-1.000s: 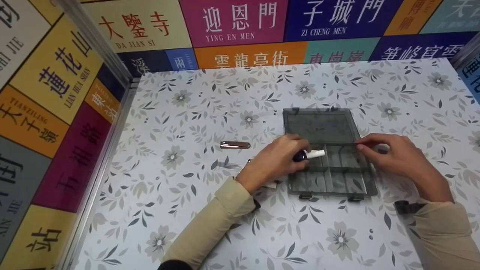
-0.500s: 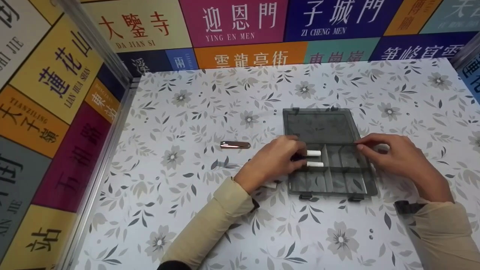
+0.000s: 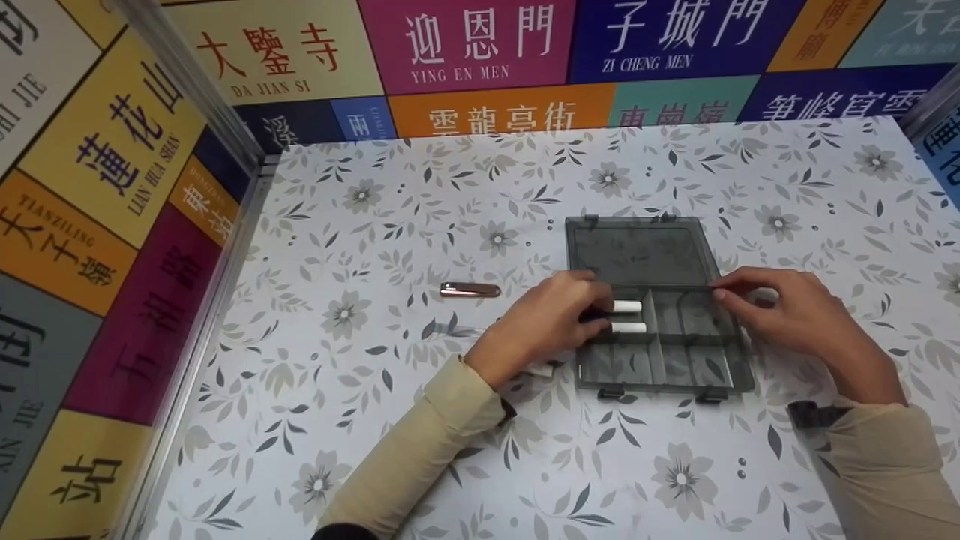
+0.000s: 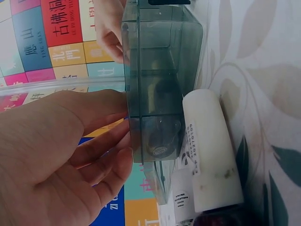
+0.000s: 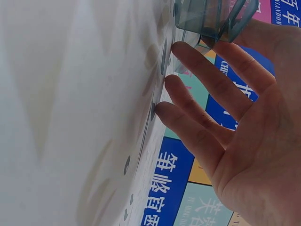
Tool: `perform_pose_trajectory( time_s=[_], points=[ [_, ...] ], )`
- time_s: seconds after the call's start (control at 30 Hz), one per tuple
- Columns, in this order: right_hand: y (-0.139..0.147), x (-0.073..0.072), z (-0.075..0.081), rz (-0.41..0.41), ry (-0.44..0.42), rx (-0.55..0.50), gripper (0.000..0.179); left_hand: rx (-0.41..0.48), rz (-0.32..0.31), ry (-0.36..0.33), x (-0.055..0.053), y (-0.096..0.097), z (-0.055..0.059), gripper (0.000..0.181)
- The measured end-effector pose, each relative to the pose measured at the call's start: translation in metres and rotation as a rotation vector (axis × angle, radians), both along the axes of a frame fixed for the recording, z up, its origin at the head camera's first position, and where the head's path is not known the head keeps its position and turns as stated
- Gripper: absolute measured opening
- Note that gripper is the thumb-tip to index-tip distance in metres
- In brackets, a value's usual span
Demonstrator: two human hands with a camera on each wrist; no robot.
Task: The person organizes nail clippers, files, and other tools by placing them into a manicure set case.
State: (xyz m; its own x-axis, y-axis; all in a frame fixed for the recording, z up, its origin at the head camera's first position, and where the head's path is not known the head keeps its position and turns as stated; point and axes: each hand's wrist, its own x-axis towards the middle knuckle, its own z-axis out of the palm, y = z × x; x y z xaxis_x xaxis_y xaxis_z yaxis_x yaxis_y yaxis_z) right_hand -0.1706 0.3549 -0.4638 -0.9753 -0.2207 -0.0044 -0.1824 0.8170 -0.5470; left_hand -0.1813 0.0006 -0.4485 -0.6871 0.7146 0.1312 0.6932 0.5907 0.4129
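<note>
A smoky translucent compartment box [image 3: 694, 364] lies with its lid [image 3: 637, 251] folded back. My left hand [image 3: 544, 311] reaches into its upper left compartment, thumb and fingers curled at a nail polish bottle. Two white caps, the upper cap [image 3: 627, 306] and the lower cap [image 3: 628, 328], point right from under the fingers, which hide the dark bodies. Through the box wall in the left wrist view, a dark bottle [image 4: 162, 136] shows inside. My right hand [image 3: 795, 307] pinches the box's right edge near the hinge between thumb and index finger; its other fingers [image 5: 188, 127] extend loosely.
Nail clippers [image 3: 469, 289] lie left of the box. A clear plastic item [image 3: 454, 330] sits partly behind the left wrist. Close beside the box, the left wrist view shows a large white-capped bottle [image 4: 211, 146] and a smaller white piece [image 4: 182, 195]. Lettered panels [image 3: 480, 37] border the flowered tabletop.
The left hand has lowered a nail polish bottle into the compartment and turned it level, so two white caps now lie side by side. The right hand has stayed on the box edge.
</note>
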Motion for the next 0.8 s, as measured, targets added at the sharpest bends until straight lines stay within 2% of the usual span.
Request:
perform_pose_trajectory(
  time_s=[0.17, 0.43, 0.8],
  points=[
    [0.0, 0.0, 0.0, -0.013, -0.016, 0.0, 0.017, 0.014, 0.002, 0.004, 0.001, -0.005, 0.001, 0.015],
    [0.0, 0.0, 0.001, -0.01, -0.008, 0.008, 0.018, 0.058, 0.012, 0.063, 0.002, -0.015, 0.002, 0.01],
    [0.0, 0.0, 0.0, 0.004, 0.0, 0.011, 0.018, 0.098, 0.06, 0.093, 0.0, -0.044, 0.003, 0.014]
  ],
)
